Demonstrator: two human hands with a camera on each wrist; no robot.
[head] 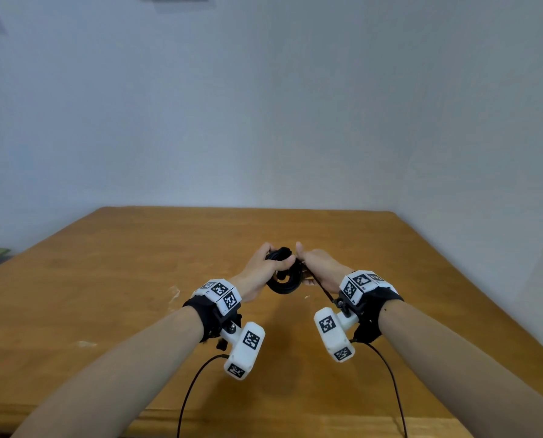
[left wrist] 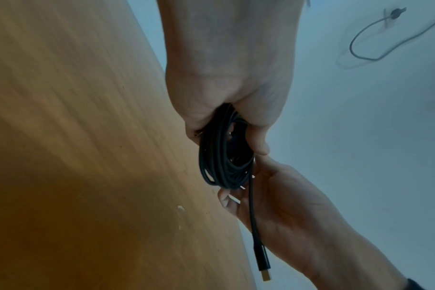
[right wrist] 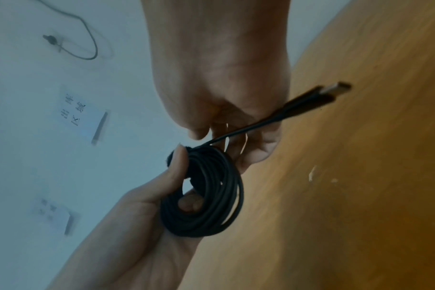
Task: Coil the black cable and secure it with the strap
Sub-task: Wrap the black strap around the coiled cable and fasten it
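Note:
The black cable is wound into a small coil held upright above the wooden table. My left hand grips the coil, thumb pressed on its rim, one finger through the middle. A fuzzy black strap sits under that thumb at the coil's top. My right hand meets the coil from the right, fingers curled at its lower edge. The loose tail crosses the right palm and ends in a USB plug near the right wrist.
The table has pale chipped spots left of my hands. A wall runs behind and to the right of it. Paper labels and a grey wire hang on the wall. Wrist-camera leads trail off the near edge.

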